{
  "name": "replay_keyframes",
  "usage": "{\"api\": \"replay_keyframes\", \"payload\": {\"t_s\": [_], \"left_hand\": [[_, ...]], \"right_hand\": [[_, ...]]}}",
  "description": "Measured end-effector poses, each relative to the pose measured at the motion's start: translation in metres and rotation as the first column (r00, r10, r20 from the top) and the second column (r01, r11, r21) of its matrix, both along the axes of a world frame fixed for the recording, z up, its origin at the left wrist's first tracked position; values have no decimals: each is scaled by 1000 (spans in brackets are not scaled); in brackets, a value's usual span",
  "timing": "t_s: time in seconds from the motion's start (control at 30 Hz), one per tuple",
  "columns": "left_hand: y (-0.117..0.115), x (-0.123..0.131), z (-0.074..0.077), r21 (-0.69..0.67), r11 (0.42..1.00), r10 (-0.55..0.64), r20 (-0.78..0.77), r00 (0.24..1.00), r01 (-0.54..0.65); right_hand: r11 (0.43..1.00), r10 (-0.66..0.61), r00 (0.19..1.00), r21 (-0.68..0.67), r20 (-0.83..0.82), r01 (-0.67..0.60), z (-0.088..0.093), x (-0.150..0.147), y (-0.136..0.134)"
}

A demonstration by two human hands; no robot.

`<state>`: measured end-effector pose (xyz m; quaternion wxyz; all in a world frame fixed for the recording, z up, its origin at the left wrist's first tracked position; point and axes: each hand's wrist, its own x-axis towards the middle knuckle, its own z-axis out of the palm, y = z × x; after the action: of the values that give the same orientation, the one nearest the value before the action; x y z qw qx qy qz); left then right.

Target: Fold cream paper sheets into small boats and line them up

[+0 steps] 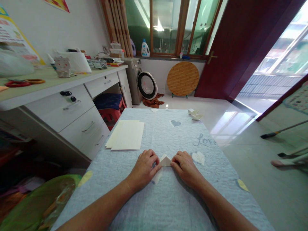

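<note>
1. The folded paper triangle [165, 161] lies on the cloth-covered bench [173, 208], right between the 2 hands. Its tip points away from the person, and its long edge runs from left to right.
2. The left hand [144, 170] and the right hand [185, 170] sit just beside the paper, 1 on each side. Neither hand looks clearly nearer to it.
3. The fingers [154, 159] of both hands curl down and touch the paper. I cannot tell if they pinch it or only press on it.
4. The paper looks thin, pale and smooth. The blue cloth looks soft and bumpy, with little stitched lines.
5. A stack of cream paper sheets [126, 135] lies flat to the left, well apart from the hands.
6. 2 small folded paper pieces [196, 114] sit on the floor past the far right corner of the bench.
</note>
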<state>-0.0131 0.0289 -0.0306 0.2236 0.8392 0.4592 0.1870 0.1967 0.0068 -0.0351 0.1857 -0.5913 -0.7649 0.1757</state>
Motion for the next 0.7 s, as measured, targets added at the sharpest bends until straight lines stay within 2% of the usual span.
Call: {"api": "replay_keyframes", "payload": {"t_s": [0.17,0.47,0.7], "left_hand": [[2,1,-2,-1,999,39,-8,999,-39],[-1,10,-4,78,991,119,-181,976,-107],[-3,12,-6,106,986,149,-219,964,-128]], "right_hand": [[999,-45,998,-8,43,46,0,-3,1],[993,-121,984,19,134,120,-2,-5,3],[988,-153,973,23,172,151,1,-7,4]]}}
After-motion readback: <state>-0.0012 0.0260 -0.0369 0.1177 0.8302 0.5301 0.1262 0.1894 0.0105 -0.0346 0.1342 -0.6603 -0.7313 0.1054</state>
